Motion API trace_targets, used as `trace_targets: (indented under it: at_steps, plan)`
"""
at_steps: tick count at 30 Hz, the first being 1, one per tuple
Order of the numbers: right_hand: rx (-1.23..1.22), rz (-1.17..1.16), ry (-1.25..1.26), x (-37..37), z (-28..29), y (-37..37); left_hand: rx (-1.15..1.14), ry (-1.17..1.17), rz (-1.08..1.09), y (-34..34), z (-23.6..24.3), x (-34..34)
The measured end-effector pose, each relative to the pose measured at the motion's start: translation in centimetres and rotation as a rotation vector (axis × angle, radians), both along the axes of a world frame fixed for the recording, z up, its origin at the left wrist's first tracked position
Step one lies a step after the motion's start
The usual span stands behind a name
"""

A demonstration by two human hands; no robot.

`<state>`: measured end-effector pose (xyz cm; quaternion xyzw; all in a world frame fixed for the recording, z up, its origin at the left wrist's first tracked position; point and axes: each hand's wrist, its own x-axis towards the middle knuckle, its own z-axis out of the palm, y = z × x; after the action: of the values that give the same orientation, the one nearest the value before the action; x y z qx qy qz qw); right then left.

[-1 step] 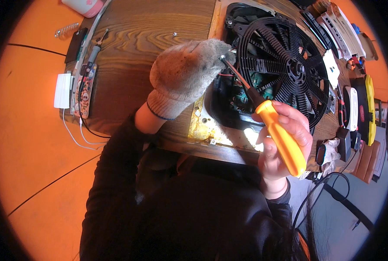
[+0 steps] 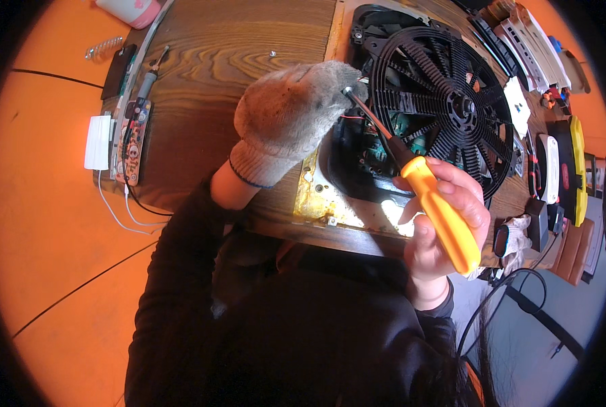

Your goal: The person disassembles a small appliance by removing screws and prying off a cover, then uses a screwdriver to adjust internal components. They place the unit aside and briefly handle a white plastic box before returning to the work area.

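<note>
My right hand [image 2: 456, 210] is bare and closed around the yellow handle of a screwdriver [image 2: 442, 217]. The shaft slants up and left, its tip meeting the fingers of my left hand [image 2: 293, 105]. A dirty white knit glove covers that hand. Its fingers are drawn together at a small shiny metal piece [image 2: 348, 90] by the screwdriver tip, too small to make out. Just right of the tip lies a round black spoked frame [image 2: 462, 105] with ribbed arms. It rests over an opened appliance [image 2: 337, 190] with green circuit parts and a thin red wire inside.
A small screw [image 2: 273, 53] lies on the wooden table [image 2: 208, 41]. To the left are a soldering iron [image 2: 147, 83], a patterned power strip [image 2: 135, 146] and a white charger [image 2: 97, 141] with cables. Along the right edge stand a yellow-and-black case [image 2: 577, 173] and a crumpled cloth [image 2: 517, 239].
The screwdriver handle and my right hand have shifted very slightly to the right. My left hand stays in place.
</note>
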<state>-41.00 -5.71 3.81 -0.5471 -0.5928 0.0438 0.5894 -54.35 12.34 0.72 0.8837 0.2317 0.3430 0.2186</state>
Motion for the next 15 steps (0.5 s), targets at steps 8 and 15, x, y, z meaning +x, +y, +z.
trace_targets:
  at_steps: [8, 15]
  plan:
    - [0.301, -0.073, 0.307, 1.3, 0.6, -1.1, -0.054, -0.1, 0.119, -0.2, 0.2, 1.0]
    - [0.483, -0.474, 0.34, 8.5, 2.2, -4.0, 0.078, -0.118, 0.175, 0.1, -0.5, 1.3]
